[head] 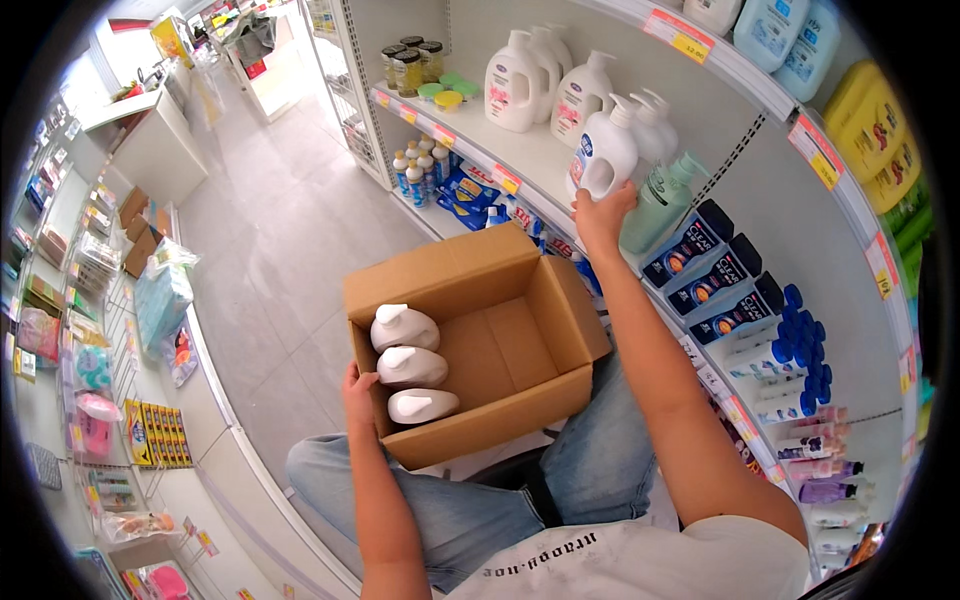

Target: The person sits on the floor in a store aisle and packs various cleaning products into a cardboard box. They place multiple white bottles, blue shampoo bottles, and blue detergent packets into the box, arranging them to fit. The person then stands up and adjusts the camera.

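An open cardboard box (480,442) rests before me at my lap. My left hand (360,390) grips its left wall, fingers over the rim. Along that side inside stand three white pump bottles (411,367), in a row. My right hand (606,217) reaches to the shelf and holds the lower part of a white pump bottle (600,154) with a blue label, its fingers partly hidden. Similar white bottles (651,131) stand behind it. Right beside the hand is a green pump bottle (660,202).
More white handled pump bottles (514,82), jars (409,71) and dark CLEAR shampoo bottles (686,251) share the shelf (465,124). A higher shelf edge (720,45) overhangs at right. Blue-capped bottles (787,352) stand nearer me. Across the tiled floor (270,225), another shelf unit (225,405) runs along the left.
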The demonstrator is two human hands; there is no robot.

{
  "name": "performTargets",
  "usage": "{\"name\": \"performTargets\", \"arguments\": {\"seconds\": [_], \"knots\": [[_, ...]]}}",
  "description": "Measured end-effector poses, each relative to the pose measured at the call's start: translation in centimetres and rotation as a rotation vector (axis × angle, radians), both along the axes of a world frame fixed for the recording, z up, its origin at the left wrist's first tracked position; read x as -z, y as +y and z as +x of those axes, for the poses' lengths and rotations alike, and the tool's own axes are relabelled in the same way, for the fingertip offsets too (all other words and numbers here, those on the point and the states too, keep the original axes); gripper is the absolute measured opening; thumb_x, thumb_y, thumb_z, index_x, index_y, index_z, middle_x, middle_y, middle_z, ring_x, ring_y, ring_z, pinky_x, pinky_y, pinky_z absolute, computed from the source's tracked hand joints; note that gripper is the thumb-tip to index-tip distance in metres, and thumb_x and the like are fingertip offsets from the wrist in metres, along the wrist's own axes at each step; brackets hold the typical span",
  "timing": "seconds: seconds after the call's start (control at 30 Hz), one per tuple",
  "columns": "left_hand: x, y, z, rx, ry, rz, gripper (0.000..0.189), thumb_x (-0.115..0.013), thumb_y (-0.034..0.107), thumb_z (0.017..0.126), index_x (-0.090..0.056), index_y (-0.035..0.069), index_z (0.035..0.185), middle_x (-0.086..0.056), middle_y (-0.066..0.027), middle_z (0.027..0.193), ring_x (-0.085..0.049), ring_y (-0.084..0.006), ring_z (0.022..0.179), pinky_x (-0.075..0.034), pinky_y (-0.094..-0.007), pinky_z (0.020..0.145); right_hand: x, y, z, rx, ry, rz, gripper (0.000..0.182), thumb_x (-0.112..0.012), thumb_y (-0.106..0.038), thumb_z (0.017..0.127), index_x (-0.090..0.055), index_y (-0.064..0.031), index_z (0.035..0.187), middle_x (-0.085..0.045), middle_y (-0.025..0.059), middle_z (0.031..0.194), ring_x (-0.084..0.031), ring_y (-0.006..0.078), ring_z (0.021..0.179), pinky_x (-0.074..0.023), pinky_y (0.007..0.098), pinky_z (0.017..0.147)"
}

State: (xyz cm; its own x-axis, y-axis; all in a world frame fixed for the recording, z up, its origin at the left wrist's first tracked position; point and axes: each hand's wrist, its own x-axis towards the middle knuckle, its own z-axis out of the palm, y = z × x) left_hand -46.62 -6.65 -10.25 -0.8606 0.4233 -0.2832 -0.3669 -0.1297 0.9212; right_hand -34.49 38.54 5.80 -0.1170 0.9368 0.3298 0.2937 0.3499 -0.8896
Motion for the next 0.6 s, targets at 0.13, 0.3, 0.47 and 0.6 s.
{"name": "performTargets", "arguments": {"seconds": [0.13, 0.3, 0.47, 0.6], "knots": [[-0.6, 0.1, 0.4, -0.014, 0.048, -0.052, 0.054, -0.056, 0.007, 0.077, -0.055, -0.002, 0.13, -0.062, -0.0087, 0.117, -0.058, -0.0195, 0.104, -0.045, -0.0307, 0.093, -0.6, -0.1, -0.5, -0.134, 0.165, -0.189, 0.064, -0.064, -0.008, 0.082, -0.03, 0.0081, 0.133, -0.05, 0.0283, 0.121, -0.065, 0.0344, 0.088, -0.0529, 0.0393, 0.069], [0.3, -0.3, 0.0, -0.01, 0.022, -0.032, 0.054, -0.056, 0.007, 0.076, -0.055, -0.001, 0.13, -0.062, -0.0081, 0.113, -0.058, -0.0186, 0.101, -0.045, -0.0298, 0.091, -1.9, 0.3, -1.8, -0.207, 0.323, -0.34, 0.043, -0.063, -0.013, 0.086, -0.044, 0.0043, 0.121, -0.062, 0.0133, 0.093, -0.062, 0.0183, 0.053, -0.0471, 0.028, 0.042], [-1.8, 0.9, 0.5, -0.02, 0.014, -0.048, 0.054, -0.056, 0.006, 0.077, -0.055, -0.001, 0.13, -0.062, -0.0072, 0.112, -0.058, -0.0174, 0.099, -0.045, -0.029, 0.089, -3.3, 2.1, -1.1, -0.228, 0.268, -0.228, 0.028, -0.07, -0.019, 0.084, -0.061, 0.0017, 0.101, -0.063, 0.0074, 0.078, -0.054, 0.0117, 0.047, -0.0385, 0.0264, 0.038], [-1.6, 0.6, 0.9, -0.055, 0.023, -0.063, 0.051, -0.056, 0.007, 0.077, -0.056, 0.0, 0.128, -0.062, -0.0058, 0.107, -0.057, -0.0162, 0.096, -0.045, -0.0283, 0.087, -4.9, -1.4, 1.7, -0.406, 0.42, -0.374, 0.019, -0.071, -0.016, 0.087, -0.062, -0.0025, 0.096, -0.06, 0.0026, 0.074, -0.039, 0.0054, 0.037, -0.0242, 0.0231, 0.034]]}}
